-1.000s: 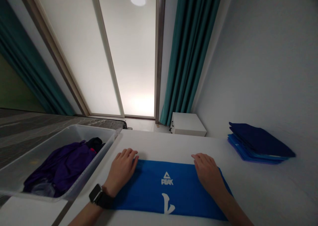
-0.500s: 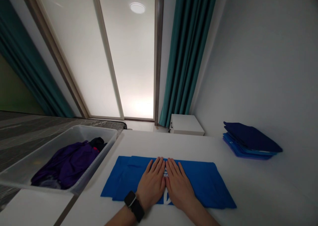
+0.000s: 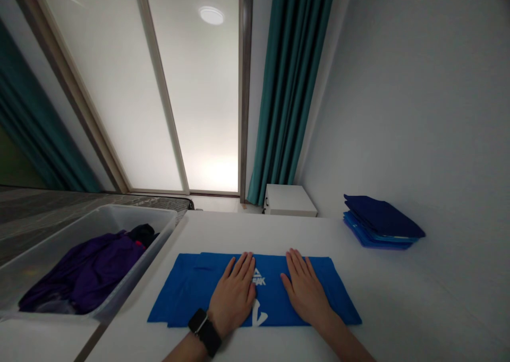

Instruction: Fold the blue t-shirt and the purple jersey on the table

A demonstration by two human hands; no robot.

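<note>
A blue garment [image 3: 274, 309], folded into a long flat strip with white lettering and a white mark at its middle, lies across the white table. My left hand [image 3: 233, 293] rests flat on it just left of the lettering, fingers stretched out, a black watch [image 3: 204, 331] on the wrist. On the right half of the cloth lies my right hand [image 3: 306, 290], palm down with the thumb apart. A gap between the hands shows the white print. Neither hand grips the fabric.
At the left stands a translucent plastic bin [image 3: 167, 221] holding a crumpled purple garment [image 3: 95, 266] and some dark cloth. A stack of folded blue and navy clothes [image 3: 382, 221] sits at the right by the wall. Behind the table is a white cabinet [image 3: 290, 200].
My right hand has slid right across the cloth, away from my left hand, uncovering the lettering. My left hand stays flat near the middle. The view has shifted slightly to the right.
</note>
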